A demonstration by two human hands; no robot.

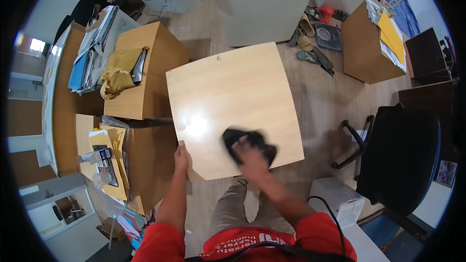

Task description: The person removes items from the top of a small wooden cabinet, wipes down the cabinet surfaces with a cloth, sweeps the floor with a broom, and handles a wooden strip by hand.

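A light wooden board lies tilted before me, with a small metal ring near its far edge. My left hand grips the board's left edge near its lower corner, the thumb on top and the other fingers out of sight underneath. On the lower right part of the board my right hand presses a black cloth against the surface. Both the cloth and that hand are blurred by motion. What supports the board from below is hidden.
Wooden cabinets with papers and envelopes stand at the left. A black office chair is at the right, near a white box-shaped unit. Sandals lie on the floor by a cabinet topped with envelopes.
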